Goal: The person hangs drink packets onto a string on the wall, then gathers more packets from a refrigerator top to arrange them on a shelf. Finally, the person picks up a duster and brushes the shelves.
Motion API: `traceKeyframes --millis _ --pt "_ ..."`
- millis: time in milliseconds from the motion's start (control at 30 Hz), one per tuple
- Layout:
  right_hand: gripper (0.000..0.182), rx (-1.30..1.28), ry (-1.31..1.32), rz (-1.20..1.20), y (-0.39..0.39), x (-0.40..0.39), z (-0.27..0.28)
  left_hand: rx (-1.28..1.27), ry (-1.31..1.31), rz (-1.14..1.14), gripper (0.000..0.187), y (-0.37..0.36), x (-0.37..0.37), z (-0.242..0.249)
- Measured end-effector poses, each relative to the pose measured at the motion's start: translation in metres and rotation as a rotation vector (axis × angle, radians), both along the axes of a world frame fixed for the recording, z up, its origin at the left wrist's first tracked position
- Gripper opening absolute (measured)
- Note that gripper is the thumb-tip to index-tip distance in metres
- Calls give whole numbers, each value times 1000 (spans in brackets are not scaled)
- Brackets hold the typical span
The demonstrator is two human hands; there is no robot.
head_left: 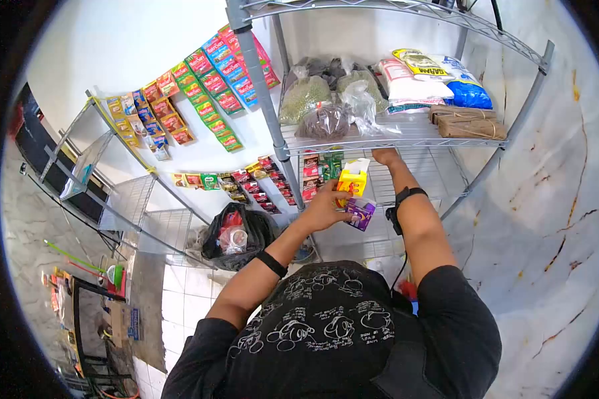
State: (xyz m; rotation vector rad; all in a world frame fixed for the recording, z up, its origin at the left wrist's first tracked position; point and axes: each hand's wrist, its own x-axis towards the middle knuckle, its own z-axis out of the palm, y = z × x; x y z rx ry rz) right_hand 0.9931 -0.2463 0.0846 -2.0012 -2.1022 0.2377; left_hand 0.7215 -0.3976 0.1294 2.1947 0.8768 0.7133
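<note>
My left hand (325,209) is closed around a small yellow box (353,178) with an open top flap. A small purple box (360,214) is in the same hand, just below the yellow one. My right hand (386,157) reaches in at the front edge of the wire shelf (406,135). Its fingers are mostly hidden there, so I cannot make out what they touch. Hanging strips of red and green sachets (321,169) are just behind my left hand.
Above stand clear bags of green beans (305,96), white and blue packs (469,83) and tied brown blocks (468,125). A grey rack post (263,86) rises left of my hands. Sachet strips (209,96) hang on the wall. A black bag (243,233) sits lower left.
</note>
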Motion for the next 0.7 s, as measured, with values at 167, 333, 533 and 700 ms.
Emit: traceKeyframes --millis 167,333,533,700 --pt "41 -161 11 42 16 2 -13 -13 -34 11 54 0 -2 -2" --pt "44 242 30 130 19 -3 -14 -35 2 53 56 7 -7 3" --pt "39 79 344 71 -12 -14 16 -57 19 80 57 -2 -2 12" --pt "38 -230 251 59 -16 -7 14 -88 13 92 59 -3 3 11"
